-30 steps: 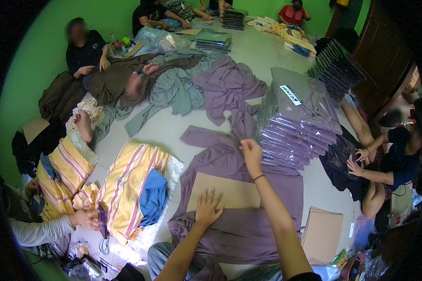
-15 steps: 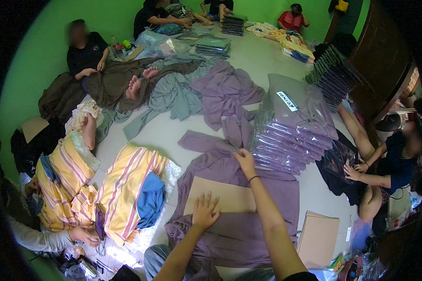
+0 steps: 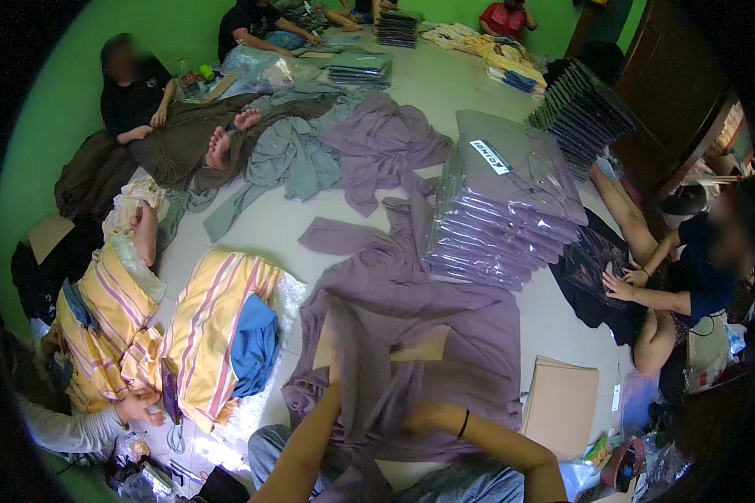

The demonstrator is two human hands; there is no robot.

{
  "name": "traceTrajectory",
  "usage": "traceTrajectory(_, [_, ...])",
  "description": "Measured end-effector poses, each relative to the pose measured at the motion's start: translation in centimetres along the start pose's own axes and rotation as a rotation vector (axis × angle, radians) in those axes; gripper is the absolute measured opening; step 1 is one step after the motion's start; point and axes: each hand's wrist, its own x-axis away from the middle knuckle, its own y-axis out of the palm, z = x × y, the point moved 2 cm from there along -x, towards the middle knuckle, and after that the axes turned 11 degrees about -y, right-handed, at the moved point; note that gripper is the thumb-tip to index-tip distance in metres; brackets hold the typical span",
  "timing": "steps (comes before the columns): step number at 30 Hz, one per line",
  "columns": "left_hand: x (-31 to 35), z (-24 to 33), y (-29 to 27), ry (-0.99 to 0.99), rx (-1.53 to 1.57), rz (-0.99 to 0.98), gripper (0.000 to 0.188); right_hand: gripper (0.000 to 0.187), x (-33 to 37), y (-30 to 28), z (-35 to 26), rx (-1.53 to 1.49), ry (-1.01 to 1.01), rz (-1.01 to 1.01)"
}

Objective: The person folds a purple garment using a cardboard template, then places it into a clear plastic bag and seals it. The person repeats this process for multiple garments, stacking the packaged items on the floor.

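Observation:
A dusty-purple garment (image 3: 470, 331) lies spread before my knees, with a tan cardboard sheet (image 3: 428, 345) on it. A loose length of its cloth (image 3: 352, 369) is lifted up between my hands and partly covers the sheet. My left hand (image 3: 334, 362) is closed on this cloth at the sheet's left side, its fingers mostly hidden by the fabric. Lower and to the right, my right hand (image 3: 424, 415) grips the raised cloth; it is blurred, and its fingertips are hidden in the folds.
Bagged purple garments (image 3: 512, 197) are stacked beyond on the right. Cardboard sheets (image 3: 560, 411) lie at the near right. Yellow striped fabric (image 3: 218, 327) fills the left, where a co-worker's hand (image 3: 138, 408) reaches in. Another co-worker (image 3: 679, 285) sits on the right with black cloth.
My left hand has left the cardboard and my right hand has come down from the garment's far part toward me. A length of purple cloth is now raised across the sheet.

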Motion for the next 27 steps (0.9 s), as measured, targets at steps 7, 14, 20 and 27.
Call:
traceTrajectory(7, [-0.5, -0.8, 1.0, -0.070, 0.214, 0.049, 0.046, 0.032, 7.4, -0.2, 13.3, 0.127, 0.445, 0.895])
traceTrajectory(14, [0.2, -4.0, -3.7, -0.669, 0.353, 0.579, 0.048, 0.021, 11.8, -0.2, 21.3, 0.576, 0.778, 0.805])
traceTrajectory(20, [0.1, -5.6, -8.9, 0.153, 0.188, 0.114, 0.043, 0.017, 14.0, 0.2, 19.2, 0.536, 0.909, 0.541])
traceTrajectory(27, [-0.7, -9.3, -9.4, 0.204, 0.267, -0.190, 0.035, 0.018, 20.0, 4.6, 15.3, 0.715, 0.865, 0.769])
